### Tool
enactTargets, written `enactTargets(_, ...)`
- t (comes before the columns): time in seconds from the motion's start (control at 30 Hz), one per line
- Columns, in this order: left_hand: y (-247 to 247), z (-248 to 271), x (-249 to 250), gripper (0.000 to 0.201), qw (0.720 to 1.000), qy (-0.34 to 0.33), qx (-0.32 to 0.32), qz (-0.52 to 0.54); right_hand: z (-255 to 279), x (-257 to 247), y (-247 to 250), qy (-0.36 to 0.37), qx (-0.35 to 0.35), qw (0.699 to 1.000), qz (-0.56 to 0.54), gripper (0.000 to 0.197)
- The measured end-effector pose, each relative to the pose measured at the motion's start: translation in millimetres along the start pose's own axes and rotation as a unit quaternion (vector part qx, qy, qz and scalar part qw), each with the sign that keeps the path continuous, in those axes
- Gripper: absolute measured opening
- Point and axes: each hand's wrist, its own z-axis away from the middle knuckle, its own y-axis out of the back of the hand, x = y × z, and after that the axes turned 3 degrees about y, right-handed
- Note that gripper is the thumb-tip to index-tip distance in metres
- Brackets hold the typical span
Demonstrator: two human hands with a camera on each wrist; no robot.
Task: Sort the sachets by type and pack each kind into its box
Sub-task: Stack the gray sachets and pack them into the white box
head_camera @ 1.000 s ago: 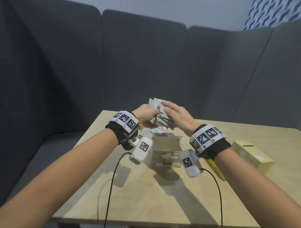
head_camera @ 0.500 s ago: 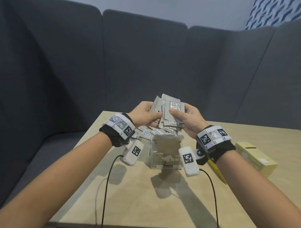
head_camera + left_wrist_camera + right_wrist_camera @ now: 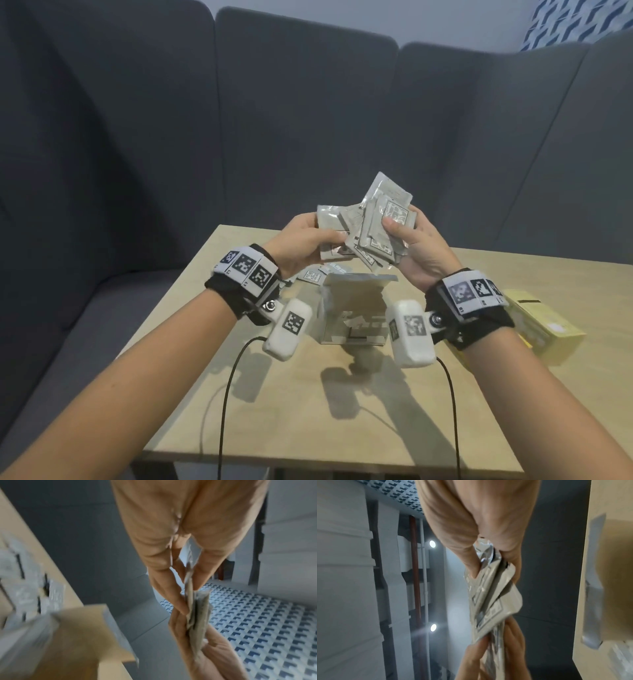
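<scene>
Head view: both hands grip one fan of grey sachets (image 3: pixel 370 233) in the air above the open box (image 3: pixel 354 317).
Left hand (image 3: pixel 301 243) and right hand (image 3: pixel 423 250) pinch opposite edges, mid-table (image 3: pixel 342 411), yellow box (image 3: pixel 541 325) right; wrist views show the bundle edge-on.

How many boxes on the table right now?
2. An open grey box stands on the table below the held sachets; a closed yellow box lies behind the right wrist, partly hidden. Others may be hidden.
</scene>
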Motion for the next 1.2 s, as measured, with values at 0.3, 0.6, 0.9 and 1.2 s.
enactTargets(0.3,-26,21,-39,0.026,0.997,0.056,0.027,0.045,29,47,6,-0.014,-0.03,0.999,-0.018,0.05)
enactTargets(0.6,-19,19,-48,0.045,0.971,0.09,0.117,0.189,31,48,12,-0.025,0.012,0.999,0.021,0.046)
enactTargets(0.9,-9,18,-38,0.05,0.988,0.116,0.073,0.066,33,35,14,-0.105,-0.154,0.959,0.215,0.041)
enactTargets(1.2,-11,16,-46,0.023,0.994,0.076,0.075,0.017,24,35,9,-0.076,-0.133,0.963,0.22,0.039)
